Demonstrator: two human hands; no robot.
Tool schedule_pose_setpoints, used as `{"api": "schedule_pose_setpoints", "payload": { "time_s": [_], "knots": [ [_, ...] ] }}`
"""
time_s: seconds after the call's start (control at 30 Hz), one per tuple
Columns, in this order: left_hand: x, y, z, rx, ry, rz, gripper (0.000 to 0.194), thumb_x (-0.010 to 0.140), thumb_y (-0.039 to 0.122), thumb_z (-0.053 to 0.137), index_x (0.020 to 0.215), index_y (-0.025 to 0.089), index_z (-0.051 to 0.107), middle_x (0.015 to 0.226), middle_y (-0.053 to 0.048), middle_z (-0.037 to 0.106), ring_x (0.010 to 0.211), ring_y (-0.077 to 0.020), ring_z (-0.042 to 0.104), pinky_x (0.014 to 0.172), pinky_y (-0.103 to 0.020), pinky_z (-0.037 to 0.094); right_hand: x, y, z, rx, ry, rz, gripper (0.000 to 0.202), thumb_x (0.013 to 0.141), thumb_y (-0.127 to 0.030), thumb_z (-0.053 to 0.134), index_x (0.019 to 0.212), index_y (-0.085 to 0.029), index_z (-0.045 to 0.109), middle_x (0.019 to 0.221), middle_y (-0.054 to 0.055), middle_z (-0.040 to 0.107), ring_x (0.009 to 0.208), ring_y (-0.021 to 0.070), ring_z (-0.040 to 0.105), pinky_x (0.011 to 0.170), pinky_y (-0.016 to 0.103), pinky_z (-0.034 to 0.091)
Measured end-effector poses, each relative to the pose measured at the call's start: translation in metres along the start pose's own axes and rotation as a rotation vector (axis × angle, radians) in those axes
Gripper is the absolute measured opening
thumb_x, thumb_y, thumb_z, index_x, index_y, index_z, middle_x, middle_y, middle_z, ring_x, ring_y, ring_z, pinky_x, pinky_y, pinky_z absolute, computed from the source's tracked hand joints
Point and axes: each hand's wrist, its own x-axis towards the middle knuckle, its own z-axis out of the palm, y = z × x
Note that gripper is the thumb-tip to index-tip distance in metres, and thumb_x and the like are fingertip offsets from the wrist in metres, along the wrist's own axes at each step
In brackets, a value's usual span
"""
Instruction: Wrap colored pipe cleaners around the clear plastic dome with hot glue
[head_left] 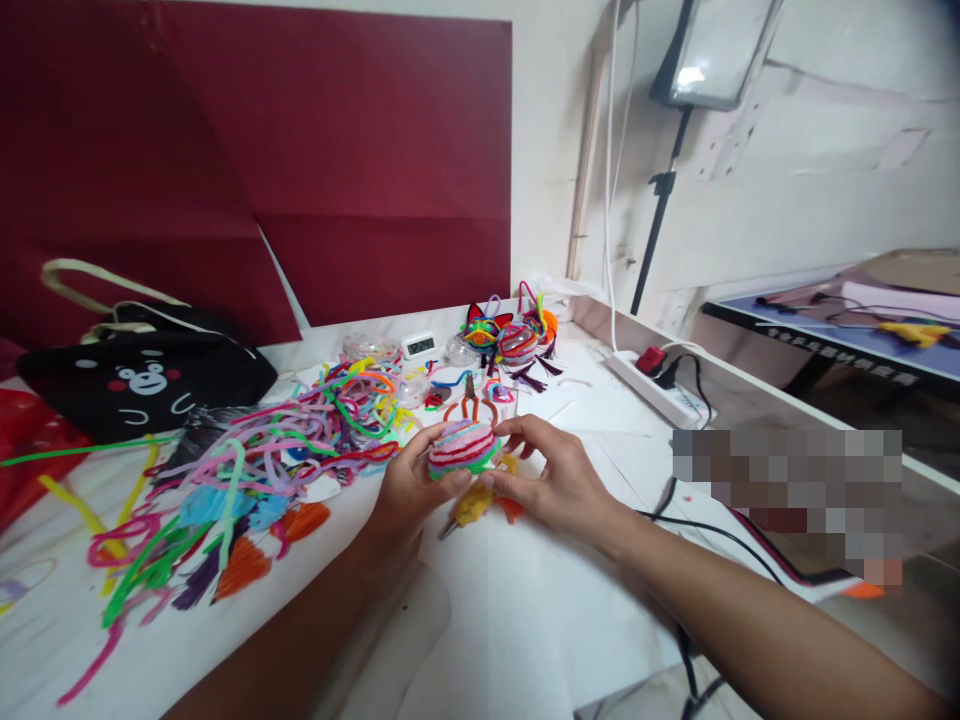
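Two bare hands are shown above a white surface point(491, 625), with a striped ball between them, near the middle of the surface and well apart from its back edge. The ball point(463, 447) bears curved bands of lilac, pink and red, with green along its lower side. The left hand point(411, 483) grasps it from the left, thumb in front; the right hand point(556, 472) is bent at its right side, and whether those fingertips press on the ball cannot be told. Just below the ball, partly hidden by the right hand, is a yellow glue gun point(472, 505) with its metal nozzle towards the front edge. Directly behind the ball lie pliers point(489, 408) with orange handles. Towards the left edge spreads a heap of multicoloured chenille stems point(349, 405); behind it stands a black bag point(142, 385) printed with an animal face. Near the back edge are a small white digital clock point(420, 347) and a cat-faced ornament point(482, 328). Beside the raised right edge rests a white power strip point(656, 390).
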Motion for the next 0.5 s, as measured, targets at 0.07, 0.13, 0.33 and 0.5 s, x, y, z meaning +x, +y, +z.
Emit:
{"api": "schedule_pose_setpoints", "payload": {
  "time_s": [0.07,0.13,0.33,0.5],
  "knots": [
    [0.0001,-0.001,0.0004,0.0,-0.013,0.017,0.057,0.06,0.025,0.084,0.113,0.018,0.064,0.112,-0.009,0.071,0.112,-0.0314,0.062,0.095,-0.041,0.049,-0.0005,0.001,-0.0002,-0.036,0.038,-0.098,0.033,0.079,-0.04,0.072,0.103,-0.022,0.059,0.094,0.006,0.067,0.083,0.0191,0.062,0.075,0.033,0.049],
    [0.0001,-0.0016,0.0008,0.002,-0.013,0.031,0.056,0.061,0.026,0.083,0.113,0.018,0.063,0.111,-0.009,0.071,0.112,-0.0312,0.062,0.096,-0.041,0.049,-0.0005,0.0019,-0.0002,-0.057,0.056,-0.185,0.026,0.082,-0.037,0.07,0.1,-0.021,0.059,0.095,0.007,0.066,0.086,0.0197,0.061,0.077,0.033,0.049],
    [-0.0006,-0.0024,0.002,0.009,0.02,0.039,0.056,0.06,0.027,0.084,0.112,0.019,0.064,0.111,-0.008,0.072,0.111,-0.031,0.063,0.095,-0.041,0.05,0.0001,0.0001,-0.001,-0.091,0.048,-0.284,0.013,0.087,-0.032,0.064,0.093,-0.021,0.06,0.099,0.01,0.066,0.093,0.0215,0.061,0.082,0.036,0.05],
    [-0.0002,-0.0026,0.0016,-0.002,0.012,0.023,0.058,0.06,0.027,0.084,0.113,0.019,0.063,0.112,-0.009,0.071,0.111,-0.032,0.062,0.098,-0.045,0.048,0.0004,-0.0023,-0.0017,-0.046,0.035,-0.255,0.01,0.089,-0.03,0.061,0.087,-0.021,0.062,0.103,0.011,0.065,0.098,0.0216,0.062,0.085,0.037,0.05]
  ]
}}
